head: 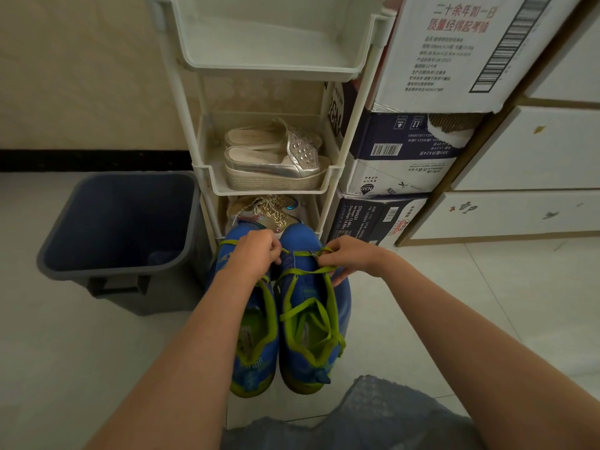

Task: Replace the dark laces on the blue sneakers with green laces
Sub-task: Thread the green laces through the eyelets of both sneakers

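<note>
green lace (303,271) is pinched near the toe of the right-side blue sneaker (300,240), gripped by curled fingers of left hand (256,251) and right hand (350,258).

Bare forearms (201,336), grey-blue textured garment (383,414)

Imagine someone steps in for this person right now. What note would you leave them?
Left hand: pinches the green lace near the right sneaker's toe.
Right hand: pinches the same lace opposite.
Both blue sneakers stand side by side on the floor; the left sneaker is partly hidden by a forearm.
Done: no dark laces in sight; green lace crosses the right sneaker loosely.
Left: probably snug and tie it, then check the left sneaker.
</note>
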A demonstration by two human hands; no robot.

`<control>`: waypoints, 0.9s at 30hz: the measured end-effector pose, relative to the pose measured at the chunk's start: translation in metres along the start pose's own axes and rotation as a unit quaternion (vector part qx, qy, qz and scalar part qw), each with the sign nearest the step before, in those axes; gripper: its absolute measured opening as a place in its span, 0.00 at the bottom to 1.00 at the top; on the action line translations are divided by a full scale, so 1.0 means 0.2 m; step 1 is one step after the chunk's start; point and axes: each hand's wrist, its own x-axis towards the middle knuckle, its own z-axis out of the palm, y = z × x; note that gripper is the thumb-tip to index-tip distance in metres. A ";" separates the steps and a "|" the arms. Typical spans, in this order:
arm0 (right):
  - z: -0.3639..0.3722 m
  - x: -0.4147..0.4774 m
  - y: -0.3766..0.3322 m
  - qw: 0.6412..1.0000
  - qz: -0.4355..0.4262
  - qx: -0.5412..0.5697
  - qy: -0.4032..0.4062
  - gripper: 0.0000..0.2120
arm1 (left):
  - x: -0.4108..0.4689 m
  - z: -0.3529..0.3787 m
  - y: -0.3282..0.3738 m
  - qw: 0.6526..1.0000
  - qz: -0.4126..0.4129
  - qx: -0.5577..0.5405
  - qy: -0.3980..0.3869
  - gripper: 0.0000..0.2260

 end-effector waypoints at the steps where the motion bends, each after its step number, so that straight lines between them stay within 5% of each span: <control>1: 0.00 -0.01 0.00 1.000 0.001 0.006 -0.001 0.05 | -0.01 -0.01 0.00 1.000 -0.013 -0.016 0.005 0.08; 20: 0.03 0.04 0.03 0.992 -0.023 0.014 0.126 0.12 | 0.02 0.01 0.01 1.000 -0.013 0.022 0.014 0.05; 27: 0.00 0.02 0.04 0.997 -0.010 0.050 0.059 0.08 | 0.00 0.01 0.04 0.999 -0.045 -0.021 0.012 0.10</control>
